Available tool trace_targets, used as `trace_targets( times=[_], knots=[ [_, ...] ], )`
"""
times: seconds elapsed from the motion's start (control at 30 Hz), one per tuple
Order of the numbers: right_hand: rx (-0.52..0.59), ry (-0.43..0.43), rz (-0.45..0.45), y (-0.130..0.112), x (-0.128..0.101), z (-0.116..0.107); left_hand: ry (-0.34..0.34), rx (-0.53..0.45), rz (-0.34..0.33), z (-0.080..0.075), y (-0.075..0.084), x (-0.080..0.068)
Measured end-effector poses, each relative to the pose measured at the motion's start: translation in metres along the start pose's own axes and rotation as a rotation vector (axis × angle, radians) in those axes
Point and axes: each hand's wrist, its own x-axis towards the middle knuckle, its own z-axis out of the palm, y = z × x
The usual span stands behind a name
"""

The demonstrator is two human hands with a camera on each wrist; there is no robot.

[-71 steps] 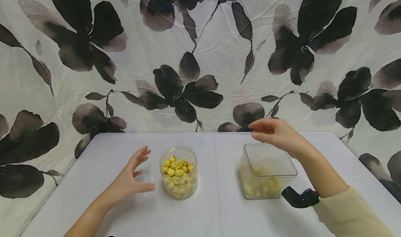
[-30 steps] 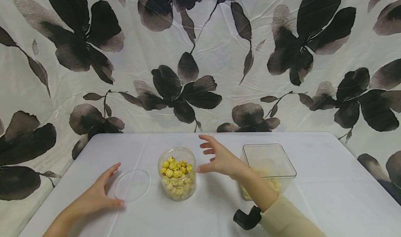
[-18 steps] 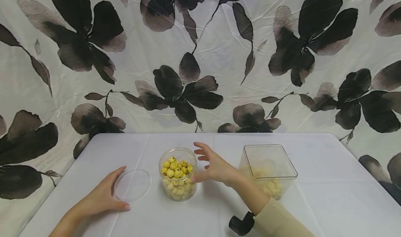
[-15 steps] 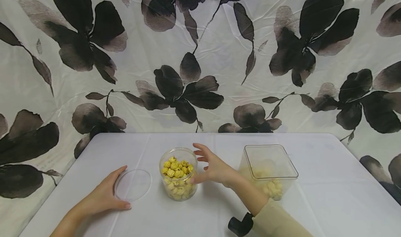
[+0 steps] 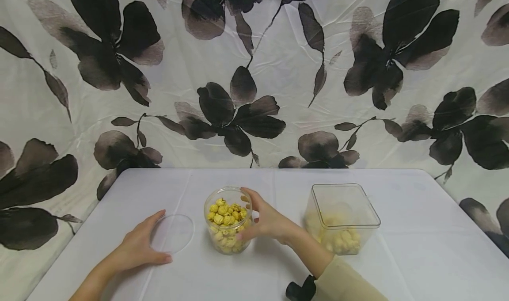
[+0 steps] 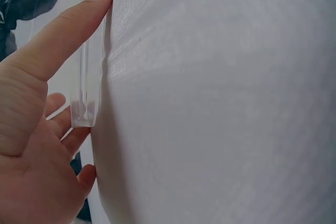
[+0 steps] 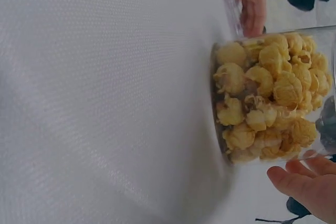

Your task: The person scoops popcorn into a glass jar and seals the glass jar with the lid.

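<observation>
- Wrapping the round jar (image 5: 228,225) at table centre, the right hand (image 5: 266,221) curls its fingers around the wall.
- The left hand (image 5: 137,248) holds the clear lid (image 5: 172,233) by its rim; the left wrist view shows the thumb on the edge.
- The right wrist view shows yellow popcorn (image 7: 273,95) filling the jar.
- The square container (image 5: 343,219), to the right, holds some popcorn.

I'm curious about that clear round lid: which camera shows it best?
The head view: the clear round lid lies flat and whole on the table, under the left hand. The left wrist view shows only its rim edge-on. The right wrist view barely catches its edge.
</observation>
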Motion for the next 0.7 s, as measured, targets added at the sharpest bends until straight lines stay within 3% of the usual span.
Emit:
trace_targets(
  times=[0.27,0.57,0.7],
  knots=[
    [0.032,0.010,0.019,0.0032,0.0023,0.0035,0.016,0.029,-0.009,0.0019,0.0056,0.0008],
    [0.046,0.014,0.019,0.0050,0.0032,0.0063,0.001,-0.105,-0.014,0.0018,0.0104,0.0050],
    [0.035,0.010,0.014,0.0057,0.0037,0.0056,0.018,-0.141,0.016,0.0019,0.0105,0.0057]
  ],
)
